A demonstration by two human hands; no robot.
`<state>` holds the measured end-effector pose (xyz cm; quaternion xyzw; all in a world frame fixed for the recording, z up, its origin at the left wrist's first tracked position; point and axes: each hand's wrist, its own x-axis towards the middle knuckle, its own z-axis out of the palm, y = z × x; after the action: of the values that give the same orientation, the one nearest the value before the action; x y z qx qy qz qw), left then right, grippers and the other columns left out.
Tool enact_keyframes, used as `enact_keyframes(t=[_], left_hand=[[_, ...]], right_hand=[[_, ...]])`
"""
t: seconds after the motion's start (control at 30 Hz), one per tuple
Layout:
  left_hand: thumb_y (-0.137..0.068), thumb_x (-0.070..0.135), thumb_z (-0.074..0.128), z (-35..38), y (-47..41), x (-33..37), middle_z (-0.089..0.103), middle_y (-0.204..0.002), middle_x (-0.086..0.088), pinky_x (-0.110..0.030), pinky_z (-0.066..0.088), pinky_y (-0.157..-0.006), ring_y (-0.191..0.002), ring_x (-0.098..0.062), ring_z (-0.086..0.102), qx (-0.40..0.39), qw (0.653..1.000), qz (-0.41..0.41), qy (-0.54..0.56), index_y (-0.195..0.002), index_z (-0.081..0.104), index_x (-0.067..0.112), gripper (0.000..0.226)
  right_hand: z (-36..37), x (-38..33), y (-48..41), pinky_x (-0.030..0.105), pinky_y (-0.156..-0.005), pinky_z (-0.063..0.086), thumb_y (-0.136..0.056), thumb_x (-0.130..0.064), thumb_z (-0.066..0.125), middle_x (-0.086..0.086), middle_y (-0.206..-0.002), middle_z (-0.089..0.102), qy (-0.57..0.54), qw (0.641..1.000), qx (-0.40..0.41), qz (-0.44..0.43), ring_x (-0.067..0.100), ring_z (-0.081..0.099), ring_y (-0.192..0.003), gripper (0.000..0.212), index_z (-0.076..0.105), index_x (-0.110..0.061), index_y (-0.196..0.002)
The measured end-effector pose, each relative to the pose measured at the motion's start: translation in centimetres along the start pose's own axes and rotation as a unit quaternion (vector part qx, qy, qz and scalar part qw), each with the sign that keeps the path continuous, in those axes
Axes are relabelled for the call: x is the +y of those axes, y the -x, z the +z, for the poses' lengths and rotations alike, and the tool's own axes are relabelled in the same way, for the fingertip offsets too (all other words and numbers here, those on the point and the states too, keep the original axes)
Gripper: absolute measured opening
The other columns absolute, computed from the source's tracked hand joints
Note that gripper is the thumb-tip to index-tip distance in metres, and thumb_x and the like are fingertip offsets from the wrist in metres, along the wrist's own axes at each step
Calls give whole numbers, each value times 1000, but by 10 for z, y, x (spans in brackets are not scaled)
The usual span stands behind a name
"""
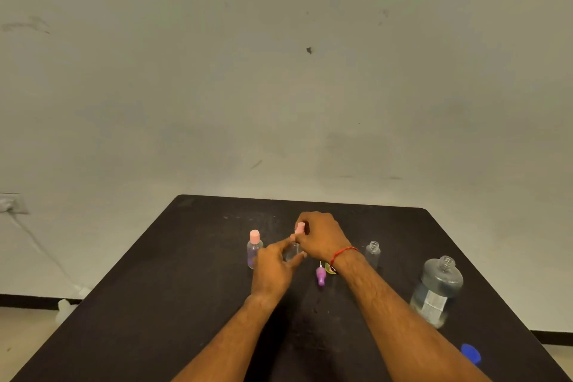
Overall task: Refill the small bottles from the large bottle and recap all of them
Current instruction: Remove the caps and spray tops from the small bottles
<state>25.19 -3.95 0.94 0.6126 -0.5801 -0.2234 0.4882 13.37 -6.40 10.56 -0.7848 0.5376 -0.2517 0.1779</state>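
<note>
Hidden: the middle bottle [290, 253] is mostly covered by both hands; only a strip of clear wall shows, and its fill level cannot be made out.
Half seen: a small yellowish thing [328, 268] sits behind the right wrist, too covered to name.
Cut off: both forearms run out of the bottom edge; the blue cap [470, 352] lies near the table's right edge, blurred.
Left hand [272, 270]: holds the middle bottle's body between thumb and fingers, steadying it upright on the table [173, 288].
Right hand [322, 240]: fingers curled over the pink cap [300, 228] on top of that bottle, gripping it (whether the cap is fully seated cannot be told); a red thread [343, 253] circles the wrist.
Left bottle [255, 250]: upright, capped in pink, just left of the left hand, a purplish tint low inside.
Open bottle [373, 253]: upright, uncapped, right of the right wrist.
Large bottle [437, 291]: uncapped, well right, partly filled with clear liquid, looks tilted (wide lens).
Purple sprayer [321, 275]: lies flat between the forearms.
</note>
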Motion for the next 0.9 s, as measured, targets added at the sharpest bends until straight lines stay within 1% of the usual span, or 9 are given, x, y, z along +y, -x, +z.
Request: enact_keyframes(t=[0.13,0.23,0.33,0.4,0.47,0.53,0.67,0.8,0.9], left_hand=[[-86,39,74,3,-4,-3,74,-114,8,-31,56,-97,-109,-7,68,-7,1000,-10,-3,-118,72,22,37],[-86,37,76,6,-5,-5,73,-116,5,-17,52,-90,-106,-7,68,-5,1000,-24,-9,-122,71,19,40],[-86,35,76,10,-7,-8,72,-120,3,-9,45,-84,-110,-8,67,-5,999,-35,-4,-127,67,17,46],[-86,34,77,12,-9,-10,72,-121,2,-13,46,-87,-113,-10,66,-4,999,-47,-8,-127,67,16,46],[-85,32,78,14,-13,-14,71,-120,0,-18,47,-89,-112,-12,65,-6,998,-61,-14,-123,68,15,42],[-86,29,77,18,-17,-16,70,-118,-1,-22,49,-89,-110,-14,64,-15,997,-72,-23,-120,66,16,38],[-87,29,76,27,-21,-19,69,-112,-2,-28,52,-88,-107,-19,65,-36,995,-76,-47,-114,62,19,32],[-88,28,75,32,-25,-20,69,-119,-6,-33,52,-92,-110,-22,65,-38,994,-85,-55,-117,61,18,33],[-89,29,74,32,-30,-19,67,-124,-7,-36,52,-97,-114,-23,63,-44,993,-86,-61,-121,60,18,36]], right_hand=[[-7,-5,0,28,-82,54,-87,-8,60,1,-98,67,4,1000,1,-25,15,62,-90,14,66,-18,-95],[-14,-6,-4,31,-87,54,-87,-7,59,3,-101,67,9,999,10,-39,18,63,-94,15,63,-21,-93],[-21,-4,-7,29,-82,54,-90,-9,53,3,-98,68,8,998,43,-47,16,64,-90,17,66,-17,-96],[-24,-2,-7,24,-76,52,-91,-10,51,2,-94,69,1,997,70,-45,14,64,-87,18,67,-15,-97],[-27,1,-4,13,-68,45,-90,-10,55,0,-91,69,-17,995,94,-36,11,62,-83,15,68,-15,-96],[-28,5,0,9,-64,39,-89,-10,59,-2,-88,69,-34,992,119,-28,8,61,-79,12,68,-16,-93],[-27,16,7,10,-62,38,-84,-11,67,-5,-83,68,-50,985,164,-22,6,60,-75,8,67,-19,-86],[-21,28,13,18,-62,52,-83,-11,67,-8,-80,64,-57,979,193,-10,7,60,-73,11,66,-21,-85],[-18,35,18,10,-63,43,-82,-10,69,-6,-82,65,-58,976,210,1,6,59,-75,12,66,-21,-86]])
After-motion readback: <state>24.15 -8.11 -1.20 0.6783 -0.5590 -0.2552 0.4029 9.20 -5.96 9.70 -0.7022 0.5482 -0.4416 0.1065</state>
